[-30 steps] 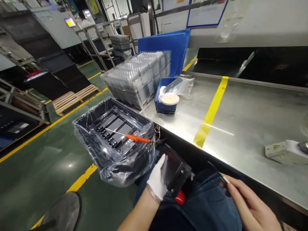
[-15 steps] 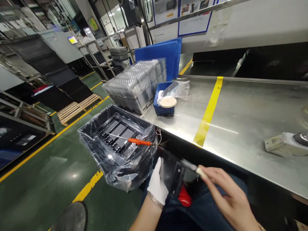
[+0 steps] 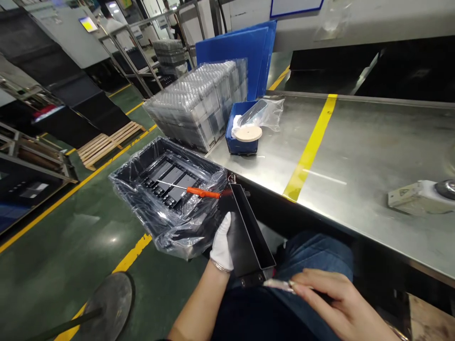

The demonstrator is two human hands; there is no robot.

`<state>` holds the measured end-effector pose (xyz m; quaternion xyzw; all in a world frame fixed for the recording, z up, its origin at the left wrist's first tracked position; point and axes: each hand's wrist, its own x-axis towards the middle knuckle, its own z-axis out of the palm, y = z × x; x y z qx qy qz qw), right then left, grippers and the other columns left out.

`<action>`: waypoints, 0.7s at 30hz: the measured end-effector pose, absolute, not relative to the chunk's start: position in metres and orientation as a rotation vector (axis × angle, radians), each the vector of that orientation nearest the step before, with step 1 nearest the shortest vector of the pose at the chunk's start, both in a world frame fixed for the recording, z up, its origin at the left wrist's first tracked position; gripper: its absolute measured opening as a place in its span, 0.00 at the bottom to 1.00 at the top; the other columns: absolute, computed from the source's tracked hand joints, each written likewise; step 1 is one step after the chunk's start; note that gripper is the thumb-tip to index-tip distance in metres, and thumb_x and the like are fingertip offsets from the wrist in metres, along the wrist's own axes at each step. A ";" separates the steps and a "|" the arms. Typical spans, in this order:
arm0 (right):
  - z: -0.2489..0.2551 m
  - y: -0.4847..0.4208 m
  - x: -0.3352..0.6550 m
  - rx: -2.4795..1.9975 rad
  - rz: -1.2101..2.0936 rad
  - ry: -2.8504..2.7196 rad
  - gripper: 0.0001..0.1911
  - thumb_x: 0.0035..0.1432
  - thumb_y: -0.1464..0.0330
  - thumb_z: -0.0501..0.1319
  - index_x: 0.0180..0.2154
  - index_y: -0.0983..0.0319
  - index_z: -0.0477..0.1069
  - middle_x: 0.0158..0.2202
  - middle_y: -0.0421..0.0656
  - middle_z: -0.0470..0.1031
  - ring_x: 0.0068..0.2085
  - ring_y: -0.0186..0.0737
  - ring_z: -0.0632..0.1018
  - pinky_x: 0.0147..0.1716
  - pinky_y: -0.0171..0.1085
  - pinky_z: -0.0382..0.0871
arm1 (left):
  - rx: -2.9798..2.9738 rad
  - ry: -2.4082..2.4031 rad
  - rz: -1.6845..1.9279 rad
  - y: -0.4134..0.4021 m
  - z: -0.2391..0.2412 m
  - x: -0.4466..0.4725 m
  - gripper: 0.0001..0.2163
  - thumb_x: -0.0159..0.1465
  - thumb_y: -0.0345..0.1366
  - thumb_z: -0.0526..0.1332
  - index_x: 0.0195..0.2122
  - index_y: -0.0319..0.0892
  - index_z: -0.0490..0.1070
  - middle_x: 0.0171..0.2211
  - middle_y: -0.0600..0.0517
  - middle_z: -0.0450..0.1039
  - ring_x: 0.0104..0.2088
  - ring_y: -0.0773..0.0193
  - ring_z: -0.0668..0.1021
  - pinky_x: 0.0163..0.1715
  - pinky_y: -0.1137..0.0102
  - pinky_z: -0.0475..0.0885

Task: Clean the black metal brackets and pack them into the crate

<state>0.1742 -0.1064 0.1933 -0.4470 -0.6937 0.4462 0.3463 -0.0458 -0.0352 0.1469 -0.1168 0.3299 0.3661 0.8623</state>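
Two hands busy below the steel counter (image 3: 355,156). Bagged bin (image 3: 167,189) of parts sits left, orange screwdriver (image 3: 199,191) across it. Black tray (image 3: 249,232), now swung long-axis up over the lap, gloved left hand (image 3: 222,244) fingers clamped on it. Right hand (image 3: 334,303) pinches brush (image 3: 280,284), now at tray's near end.

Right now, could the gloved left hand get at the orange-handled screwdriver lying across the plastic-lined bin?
Probably yes, but not freely: the left hand is gripping the black open-topped case. The orange-handled screwdriver lies uncovered just beyond the case's far end, with nothing over it, so the hand would have to let go first.
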 end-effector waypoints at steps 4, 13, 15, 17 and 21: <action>0.192 -0.107 0.175 -1.170 1.061 -1.797 0.10 0.67 0.65 0.57 0.34 0.57 0.76 0.29 0.38 0.80 0.29 0.33 0.81 0.30 0.25 0.75 | -0.227 0.668 0.815 -0.034 0.146 -0.048 0.15 0.54 0.45 0.72 0.37 0.38 0.81 0.32 0.48 0.82 0.49 0.49 0.79 0.59 0.58 0.67; 0.191 -0.110 0.174 -1.185 1.118 -1.774 0.14 0.66 0.61 0.56 0.34 0.58 0.78 0.26 0.41 0.79 0.27 0.36 0.80 0.27 0.28 0.75 | -0.232 0.724 0.848 -0.033 0.142 -0.051 0.15 0.59 0.45 0.68 0.36 0.36 0.80 0.32 0.47 0.82 0.45 0.52 0.81 0.56 0.59 0.71; 0.190 -0.111 0.174 -1.188 1.142 -1.779 0.15 0.66 0.61 0.56 0.34 0.58 0.79 0.27 0.42 0.79 0.28 0.37 0.80 0.27 0.28 0.75 | -0.223 0.763 0.887 -0.034 0.141 -0.051 0.14 0.58 0.43 0.69 0.36 0.36 0.80 0.32 0.48 0.81 0.41 0.54 0.82 0.55 0.61 0.72; 0.190 -0.110 0.175 -1.142 1.205 -1.843 0.14 0.66 0.61 0.57 0.32 0.57 0.79 0.27 0.41 0.79 0.27 0.36 0.80 0.28 0.27 0.75 | -0.202 0.792 0.923 -0.035 0.140 -0.052 0.14 0.55 0.42 0.71 0.35 0.36 0.80 0.32 0.48 0.82 0.39 0.55 0.83 0.53 0.62 0.73; 0.191 -0.100 0.174 -1.143 1.052 -1.834 0.12 0.66 0.61 0.58 0.33 0.56 0.78 0.27 0.38 0.80 0.28 0.34 0.82 0.27 0.23 0.74 | -0.018 0.828 1.019 -0.040 0.139 -0.050 0.15 0.50 0.41 0.75 0.34 0.37 0.80 0.31 0.49 0.81 0.37 0.57 0.83 0.50 0.63 0.75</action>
